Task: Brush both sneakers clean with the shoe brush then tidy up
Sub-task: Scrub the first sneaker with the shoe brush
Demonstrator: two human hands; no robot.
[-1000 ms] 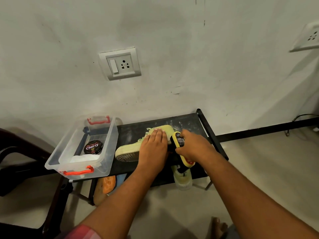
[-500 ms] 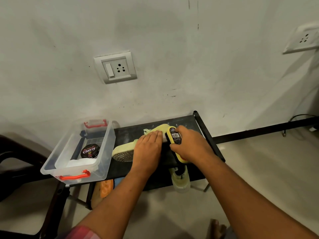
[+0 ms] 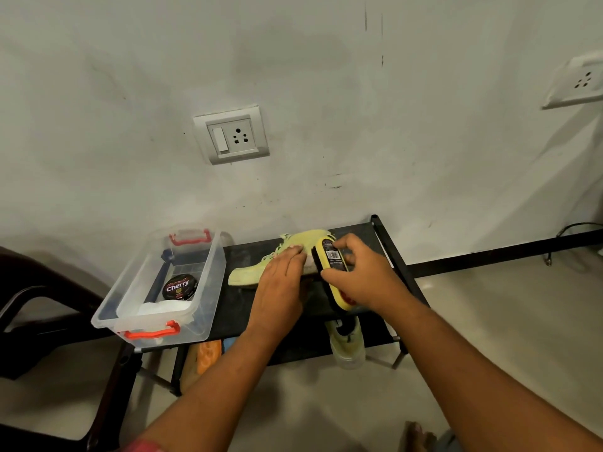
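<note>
1. Head view, centre of frame: my left hand (image 3: 277,288) lies flat, fingers straight and together, pressing on the lime-yellow sneaker (image 3: 246,276). The shoe stretches along the black rack (image 3: 239,256), heel toward frame left. I judge that the flat palm is there to pin the shoe against the strokes.
2. Just right of it, my right hand (image 3: 363,278) wraps round the yellow-backed shoe brush (image 3: 332,265), thumb on the near edge and fingers over the far one. The dark bristles face left, against the sneaker's upper near the toe, an angle that lets them bite the fabric.
3. Lower centre: the second sneaker (image 3: 349,347) sits on the tier below, poking out toward me, apart from the work. I cannot tell whether it has been brushed.
4. Left of centre: a clear box (image 3: 213,275) with red handles stands open on the rack's left end, holding a polish tin (image 3: 180,287) and something white (image 3: 163,309). It is probably where the brush goes at tidy-up.
5. By my reading, brushing is under way and tidying has not begun.
</note>
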